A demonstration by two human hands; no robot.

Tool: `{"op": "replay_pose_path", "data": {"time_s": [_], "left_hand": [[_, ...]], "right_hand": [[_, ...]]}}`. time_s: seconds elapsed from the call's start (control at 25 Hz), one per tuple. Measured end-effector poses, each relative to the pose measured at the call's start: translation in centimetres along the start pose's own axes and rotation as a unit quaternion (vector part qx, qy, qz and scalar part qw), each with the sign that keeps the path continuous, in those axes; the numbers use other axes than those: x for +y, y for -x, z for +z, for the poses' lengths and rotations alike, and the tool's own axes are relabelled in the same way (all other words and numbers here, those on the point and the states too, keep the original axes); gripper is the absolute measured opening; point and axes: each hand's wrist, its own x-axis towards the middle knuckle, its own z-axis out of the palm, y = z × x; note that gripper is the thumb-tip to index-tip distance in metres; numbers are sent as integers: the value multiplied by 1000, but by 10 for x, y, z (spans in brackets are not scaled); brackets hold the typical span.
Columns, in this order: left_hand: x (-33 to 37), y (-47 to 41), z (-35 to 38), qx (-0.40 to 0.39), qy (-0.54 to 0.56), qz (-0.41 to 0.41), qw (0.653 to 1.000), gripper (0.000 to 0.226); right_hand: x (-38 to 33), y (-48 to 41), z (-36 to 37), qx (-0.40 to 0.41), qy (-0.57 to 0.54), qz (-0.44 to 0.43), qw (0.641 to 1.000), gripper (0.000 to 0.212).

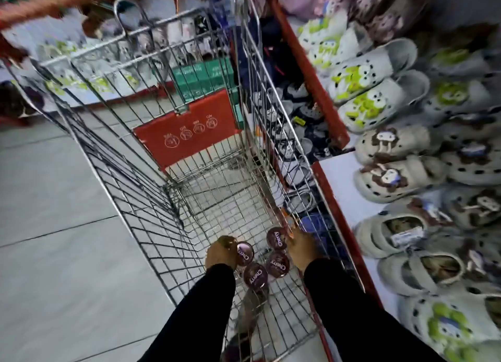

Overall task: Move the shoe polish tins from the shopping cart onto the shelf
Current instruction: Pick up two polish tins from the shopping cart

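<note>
Polish tins [277, 264] lie on the shopping cart [151, 188] floor between both hands. Left hand [221, 253] curls around one tin [244, 253]; right hand [301, 249] touches another [276, 238], grip unclear. A loose hold could drop a tin, rolling away or wedging in the wire.

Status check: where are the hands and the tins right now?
Both hands down in the cart. Left hand gripping one tin; right hand against another. Two more tins loose on the cart floor. Nothing in the way.

"Cherry" on shoe polish tins [277, 264]
</note>
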Motion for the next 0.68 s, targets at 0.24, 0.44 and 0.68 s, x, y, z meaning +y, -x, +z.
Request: {"op": "replay_pose_path", "data": {"time_s": [0.24,0.44,0.68], "left_hand": [[-29,-47,50,-21,-30,-115,993,51],[-34,-54,64,-16,-28,-113,993,56],[-32,-52,58,7,39,-87,995,54]], "right_hand": [[15,-50,45,5,-55,59,997,66],[22,-63,57,0,23,70,997,76],[11,-59,61,39,-24,54,997,63]]}}
